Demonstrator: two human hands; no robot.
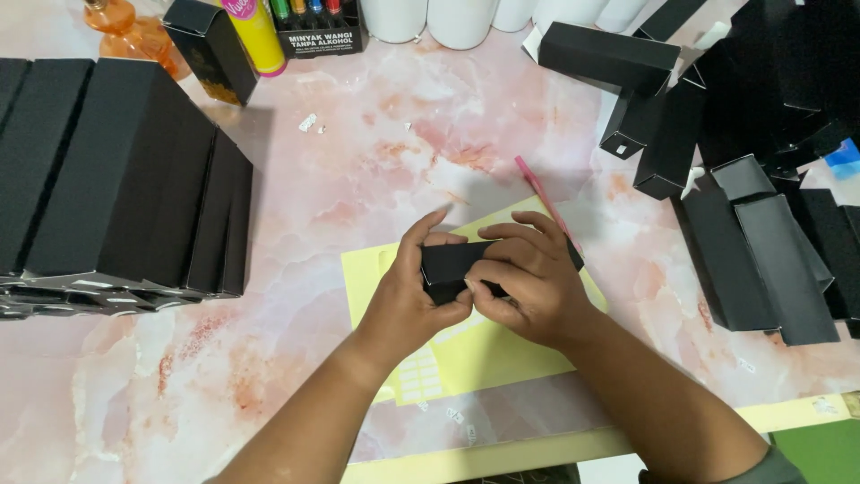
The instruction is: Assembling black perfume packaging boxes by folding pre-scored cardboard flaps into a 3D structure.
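Head view, looking down on pink marbled tabletop (296, 197).

Small black box (452, 264) held lying flat at centre of view, just above yellow sticker sheet (484, 345). Left hand (414, 291) wrapped round box's left end, thumb across top, fingers curled closed on it. Right hand (528, 287) over box's right part, fingers bent and pressing on front face and top edge; gripping too. Hands touching each other at the box. Whether box rests on sheet or hangs just clear of it: cannot tell.

Yellow sheet lying flat on table under both hands; rows of small white labels near lower left corner. Pink pencil-like stick (542, 199) aslant beside sheet's upper right edge, lower end hidden behind right hand.

Left of hands, well apart: row of tall black cartons (125, 170) packed side by side. Right side: loose heap of black boxes (761, 179), some open-ended, some lying flat. Far edge: orange glass bottle (125, 27), yellow tube with pink cap (257, 36), black pack of coloured markers (318, 27), white round containers (461, 18). Scraps of white paper scattered on tabletop near upper left and near front edge.
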